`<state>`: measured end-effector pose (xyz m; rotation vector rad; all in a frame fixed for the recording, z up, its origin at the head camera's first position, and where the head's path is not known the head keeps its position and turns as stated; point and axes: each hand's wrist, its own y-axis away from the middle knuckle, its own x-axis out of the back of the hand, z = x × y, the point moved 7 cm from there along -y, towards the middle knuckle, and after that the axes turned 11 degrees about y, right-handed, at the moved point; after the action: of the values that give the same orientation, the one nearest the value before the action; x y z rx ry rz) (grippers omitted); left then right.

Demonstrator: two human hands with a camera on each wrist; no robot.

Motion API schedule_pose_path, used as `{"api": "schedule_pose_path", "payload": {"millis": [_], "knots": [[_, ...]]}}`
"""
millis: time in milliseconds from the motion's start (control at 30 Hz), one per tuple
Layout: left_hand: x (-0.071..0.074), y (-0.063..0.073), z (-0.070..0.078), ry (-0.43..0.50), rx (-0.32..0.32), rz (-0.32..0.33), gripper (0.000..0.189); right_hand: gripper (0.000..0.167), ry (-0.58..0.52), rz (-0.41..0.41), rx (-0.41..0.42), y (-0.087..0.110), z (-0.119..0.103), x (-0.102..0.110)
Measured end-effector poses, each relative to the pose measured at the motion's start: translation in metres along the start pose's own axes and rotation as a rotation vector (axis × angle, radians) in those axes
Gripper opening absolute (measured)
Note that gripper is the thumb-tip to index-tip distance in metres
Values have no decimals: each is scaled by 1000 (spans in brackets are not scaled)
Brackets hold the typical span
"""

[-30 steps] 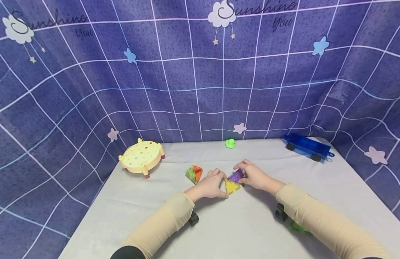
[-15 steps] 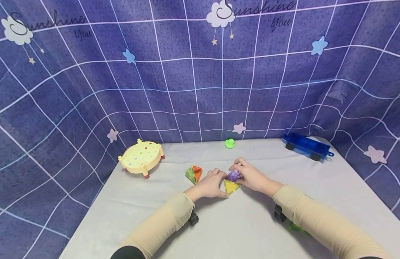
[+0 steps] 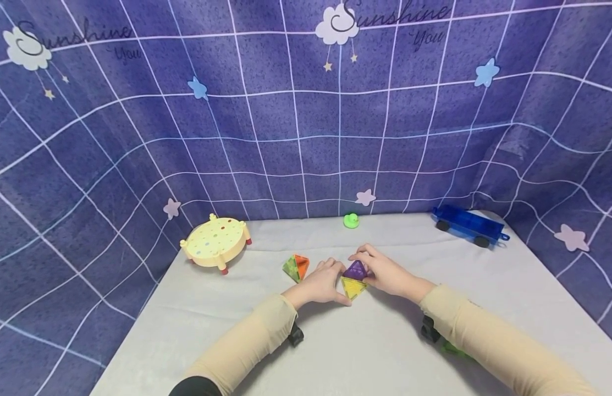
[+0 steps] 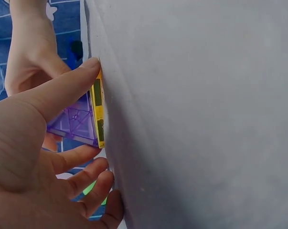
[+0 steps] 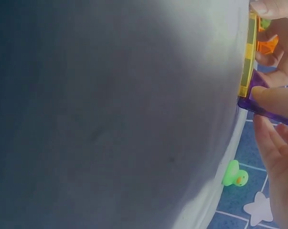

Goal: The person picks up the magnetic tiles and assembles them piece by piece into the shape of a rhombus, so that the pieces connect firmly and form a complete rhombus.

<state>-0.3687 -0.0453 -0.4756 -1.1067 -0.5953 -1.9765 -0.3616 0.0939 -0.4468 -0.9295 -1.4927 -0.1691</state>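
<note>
In the head view a yellow triangular magnetic tile [image 3: 353, 287] lies flat on the table with a purple triangular magnetic tile [image 3: 356, 270] along its far edge. My left hand [image 3: 321, 281] pinches the yellow tile between thumb and index finger, its other fingers fanned out in the left wrist view. From the right, my right hand [image 3: 387, 273] pinches the purple tile between thumb [image 5: 272, 100] and fingers. The purple tile stands up from the yellow tile's edge [image 4: 99, 112] in the left wrist view. To the left rests a green and orange tile piece [image 3: 296, 268].
A green rubber duck [image 3: 351, 220] sits at the back edge. The blue wheeled car base [image 3: 469, 224] is at back right, and a yellow round footed toy [image 3: 216, 242] at back left. Something green [image 3: 456, 350] shows partly under the right sleeve.
My right hand has shifted slightly left with the purple tile, which now lines up along the yellow tile's far edge and has changed its tilt. The left hand has hardly moved.
</note>
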Motion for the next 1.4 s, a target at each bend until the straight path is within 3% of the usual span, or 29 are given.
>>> {"api": "schedule_pose_path", "payload": {"millis": [467,733,900,1067,1267,1400], "knots": [[1,-1,1,-21,25,19,79,83,-77,-94,-59,15,16,4],[1,-5,0,-52,40,32,82,67,-65,-191,-182,40,38,22],[1,-6,0,-63,48,39,80,48,-82,-244,-201,64,45,42],[4,-5,0,-56,54,43,78,43,-131,-393,-210,94,40,59],[3,-6,0,-59,44,43,77,63,-115,-639,-372,142,33,70],[3,-7,0,-52,35,48,75,74,-87,-718,-464,165,32,71]]}}
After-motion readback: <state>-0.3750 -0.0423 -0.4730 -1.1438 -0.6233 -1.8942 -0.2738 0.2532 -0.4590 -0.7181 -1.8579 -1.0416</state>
